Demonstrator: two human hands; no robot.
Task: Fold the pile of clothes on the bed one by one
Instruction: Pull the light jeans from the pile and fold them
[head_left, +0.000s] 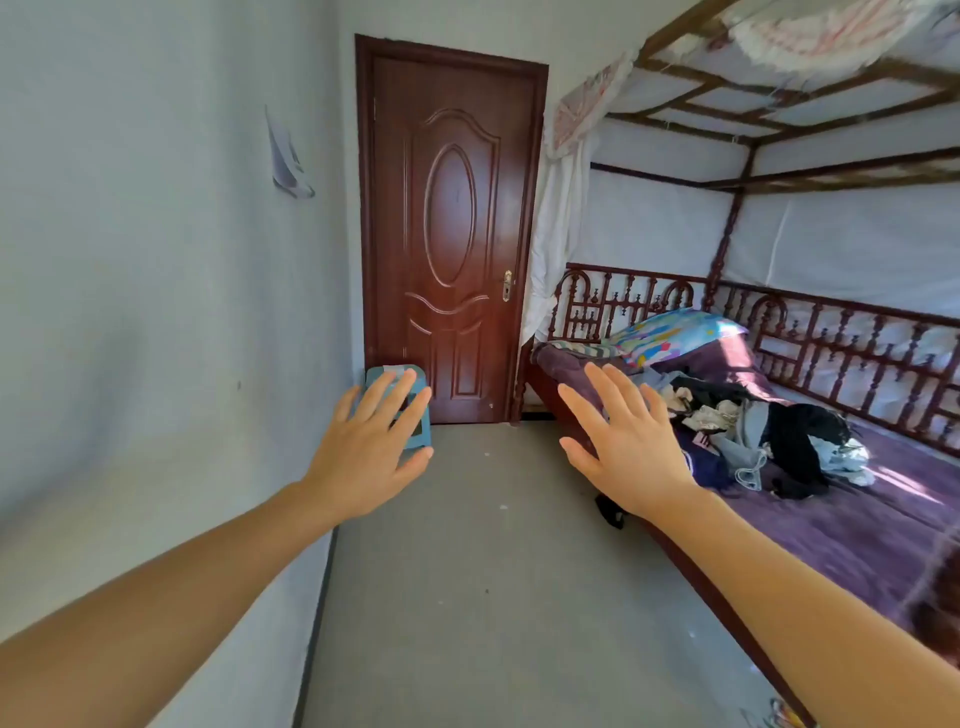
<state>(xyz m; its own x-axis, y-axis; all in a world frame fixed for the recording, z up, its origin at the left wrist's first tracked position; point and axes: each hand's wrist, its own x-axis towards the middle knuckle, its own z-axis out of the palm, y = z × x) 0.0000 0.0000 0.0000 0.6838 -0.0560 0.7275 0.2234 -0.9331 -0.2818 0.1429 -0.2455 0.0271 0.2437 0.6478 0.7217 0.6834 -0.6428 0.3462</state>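
while both arms stretch forward in the head view, the left hand (371, 441) and right hand (623, 447) hang flat in the air, fingers straight and spread, gripping nothing. it looks like a starting pose, with the palms shown before any garment is taken. the pile (753, 431) lies untouched on the bed (857, 530), about midway along it and nearer the railed far edge, a tangle of black, grey and pale pieces. the right hand hovers by the bed's near edge, apart from the pile. the left hand is over the floor, in front of a blue stool (425, 428) by the door (447, 234). a pillow (675, 332) sits at the head end. folding has not begun, and the likely next move is to pull one piece free.
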